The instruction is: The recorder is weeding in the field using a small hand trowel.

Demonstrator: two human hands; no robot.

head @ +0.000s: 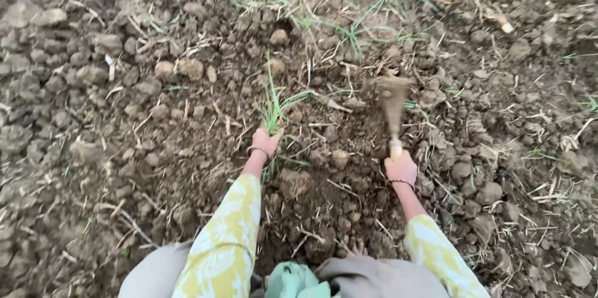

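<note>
Left hand (265,141) closed around a grass tuft (275,104), right hand (400,167) gripping a blurred digging tool (392,102) over cloddy soil (124,117).

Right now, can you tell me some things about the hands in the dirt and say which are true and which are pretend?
1. The left hand grips a tuft of green grass. True.
2. The right hand is empty. False: it holds a digging tool, blurred, by its handle.
3. The ground is smooth concrete. False: it is lumpy brown soil with dry straw.
4. Both sleeves are yellow with a white pattern. True.
5. Each wrist has a bangle. True.
</note>
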